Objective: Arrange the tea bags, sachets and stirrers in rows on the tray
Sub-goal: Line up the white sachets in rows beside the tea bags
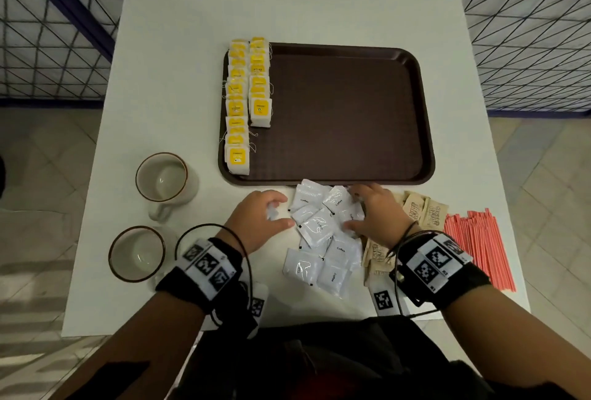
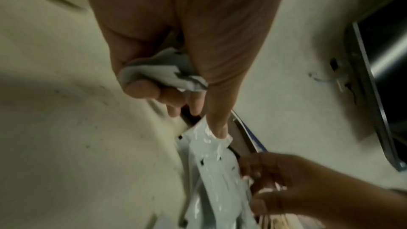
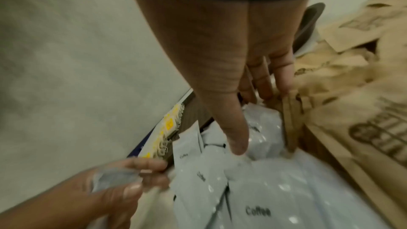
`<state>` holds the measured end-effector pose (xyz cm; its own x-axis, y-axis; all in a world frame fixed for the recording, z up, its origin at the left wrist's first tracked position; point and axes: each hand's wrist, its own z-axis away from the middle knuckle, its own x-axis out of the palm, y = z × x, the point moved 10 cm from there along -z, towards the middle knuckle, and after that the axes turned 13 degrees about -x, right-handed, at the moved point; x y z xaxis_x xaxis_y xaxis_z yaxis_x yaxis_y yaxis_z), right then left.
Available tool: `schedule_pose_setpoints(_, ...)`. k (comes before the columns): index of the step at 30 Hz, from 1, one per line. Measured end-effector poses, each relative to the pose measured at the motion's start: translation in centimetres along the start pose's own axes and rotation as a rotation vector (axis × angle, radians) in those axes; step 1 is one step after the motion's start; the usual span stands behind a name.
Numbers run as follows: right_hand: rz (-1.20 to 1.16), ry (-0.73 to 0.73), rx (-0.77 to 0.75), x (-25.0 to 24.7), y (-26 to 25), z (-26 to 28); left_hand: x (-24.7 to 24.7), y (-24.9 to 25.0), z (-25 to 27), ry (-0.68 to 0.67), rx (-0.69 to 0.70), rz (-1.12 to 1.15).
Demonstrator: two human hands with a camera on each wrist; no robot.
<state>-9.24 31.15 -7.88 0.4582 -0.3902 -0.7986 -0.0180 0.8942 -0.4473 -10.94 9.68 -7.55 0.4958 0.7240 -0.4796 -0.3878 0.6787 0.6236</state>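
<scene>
Glossy white plastic coffee sachets (image 1: 315,227), matt brown paper sachets (image 1: 419,207), textured brown plastic tray (image 1: 422,131).

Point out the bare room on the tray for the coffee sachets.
The tray is bare from the two tea bag rows rightward to its right rim. The crowded part is the table in front: coffee sachets, brown sachets, stirrers.

A dark brown tray (image 1: 345,112) with a fine textured grid sits on a white table (image 1: 287,0). Tea bags (image 1: 248,99) are white with yellow labels. Coffee sachets (image 1: 319,227) are glossy white with black lettering. Sugar sachets (image 1: 422,209) are tan with dark brown print. Stirrers (image 1: 479,246) are red-and-white striped. Two mugs (image 1: 163,177) are cream with brown rims.
</scene>
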Motion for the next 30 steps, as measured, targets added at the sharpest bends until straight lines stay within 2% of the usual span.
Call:
schedule_pose_setpoints(6,-0.001,0.073,-0.029,0.2,-1.3,-0.3,2.4,1.6,-2.0,0.079,0.018,-0.125)
schedule_pose_setpoints(14,-0.275,0.174,-0.108,1.2,-3.6,-1.4,3.3,1.5,-2.2,0.085,0.007,-0.159)
schedule_pose_setpoints(18,-0.365,0.306,-0.057,0.9,-2.9,-1.5,3.5,1.2,-2.6,0.071,0.009,-0.162)
schedule_pose_setpoints(20,-0.29,0.357,-0.067,0.1,-3.1,-1.6,3.3,1.0,-2.7,0.054,0.015,-0.113)
schedule_pose_setpoints(22,-0.24,0.349,-0.127,-0.6,-4.0,-1.8,2.7,0.8,-2.7,0.035,0.021,-0.022)
schedule_pose_setpoints(25,-0.362,0.336,-0.263,-1.4,-5.3,-2.4,1.7,0.5,-2.5,-0.01,0.017,0.168)
schedule_pose_setpoints(27,-0.401,0.357,-0.244,-2.2,-4.8,-2.8,0.9,0.9,-2.2,-0.035,0.031,0.272)
schedule_pose_setpoints(30,-0.472,0.394,-0.109,-4.0,-3.1,-2.8,-0.4,1.5,-1.5,-0.066,0.025,0.417)
